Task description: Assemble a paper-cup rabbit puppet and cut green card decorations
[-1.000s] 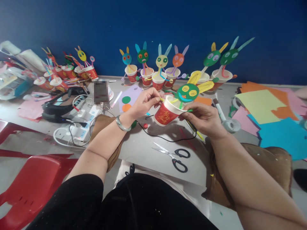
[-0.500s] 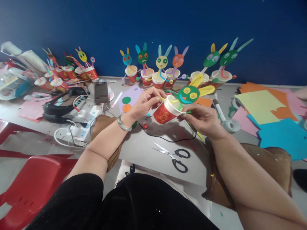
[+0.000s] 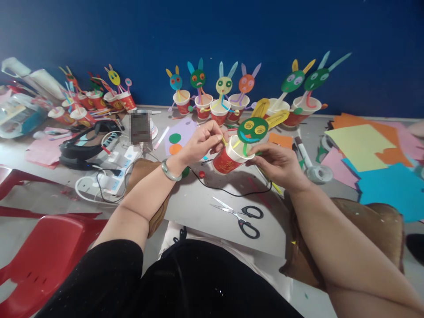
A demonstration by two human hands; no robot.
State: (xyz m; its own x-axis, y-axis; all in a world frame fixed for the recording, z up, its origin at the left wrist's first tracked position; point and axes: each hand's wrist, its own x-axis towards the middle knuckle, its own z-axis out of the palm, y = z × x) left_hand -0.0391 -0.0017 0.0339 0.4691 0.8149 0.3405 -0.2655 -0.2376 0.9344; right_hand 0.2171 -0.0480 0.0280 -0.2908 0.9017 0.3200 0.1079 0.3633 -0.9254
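A red paper cup (image 3: pixel 226 160) with gold print tilts between my two hands above the table. Over its rim stands a green paper face (image 3: pixel 253 130) with yellow ears, yellow ringed eyes and a blue mouth. Green and yellow strips run down from it into the cup. At the cup's left rim, my left hand (image 3: pixel 209 140) pinches the end of a thin yellow strip (image 3: pixel 224 140). My right hand (image 3: pixel 277 162) is closed on the cup's right rim, its thumb by the green strip; its other fingertips are partly hidden.
Black-handled scissors (image 3: pixel 237 214) lie open on the table near me, below a black cable (image 3: pixel 228 194). Finished cup figures (image 3: pixel 220 110) line the blue wall. Coloured paper sheets (image 3: pixel 384 185) spread at right. A power strip (image 3: pixel 119 174) and black headset (image 3: pixel 88 145) are at left.
The green face has swung left and more upright over the cup. The cup has turned slightly, its print now facing further left. Both hands stay almost in place.
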